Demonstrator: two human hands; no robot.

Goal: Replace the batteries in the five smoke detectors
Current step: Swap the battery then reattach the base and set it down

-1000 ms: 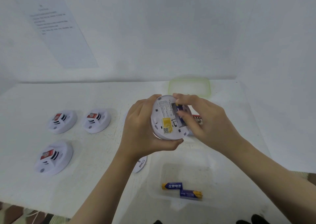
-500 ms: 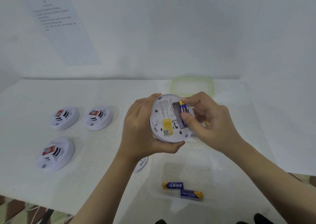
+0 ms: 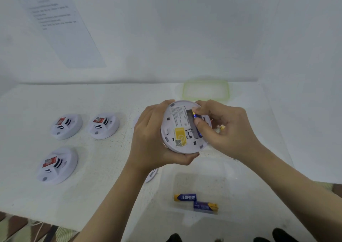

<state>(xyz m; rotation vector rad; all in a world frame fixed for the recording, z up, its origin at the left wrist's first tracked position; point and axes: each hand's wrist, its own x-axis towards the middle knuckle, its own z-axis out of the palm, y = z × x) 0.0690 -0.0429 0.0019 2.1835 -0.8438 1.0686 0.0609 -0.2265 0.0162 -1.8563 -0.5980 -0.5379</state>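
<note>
My left hand (image 3: pixel 149 138) holds a white round smoke detector (image 3: pixel 180 127) above the table, its back facing me, with a yellow sticker and an open battery bay. My right hand (image 3: pixel 222 130) pinches a blue battery (image 3: pixel 196 116) with thumb and forefinger at the bay's right side; my fingers hide most of it. Three more white detectors lie face up on the table at left: (image 3: pixel 66 126), (image 3: pixel 103 125), (image 3: pixel 56 165). Two blue-and-yellow batteries (image 3: pixel 185 197) (image 3: pixel 205 206) lie in a clear container (image 3: pixel 231 169) near the front edge.
A green-rimmed clear lid (image 3: pixel 205 90) lies at the back of the white table (image 3: pixel 111 149). A white round piece (image 3: pixel 152 175) peeks out under my left forearm. A printed sheet (image 3: pixel 59 25) hangs on the back wall. White walls close the back and right.
My right hand's fingers have shifted on the battery at the bay, which now sits lower between thumb and forefinger. The detector has tilted slightly in my left hand. The view has shifted a little.
</note>
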